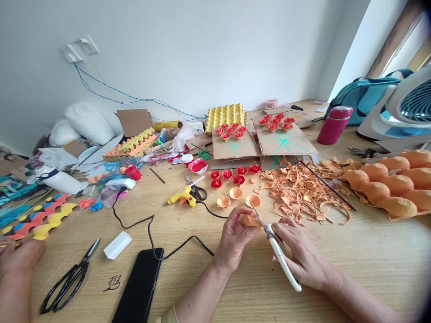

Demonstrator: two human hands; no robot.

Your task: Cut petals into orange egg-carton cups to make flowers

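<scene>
My left hand (234, 235) is closed around a small orange egg-carton piece (251, 220), held just above the wooden table (370, 251). My right hand (301, 255) grips white-handled scissors (281, 255), whose blades reach up to the carton piece. Just beyond my hands lie unpainted orange paper flowers (235, 193) and a row of red painted flowers (235, 175). A heap of orange carton scraps (299, 190) spreads out to the right of them.
A yellow glue gun (183, 196), black phone (139, 287), black scissors (67, 282) and white block (117, 245) lie at left. An orange egg tray (387, 181) sits at right. Cardboard sheets with red flowers (283, 137) stand behind. Another person's hand (18, 258) rests at the left edge.
</scene>
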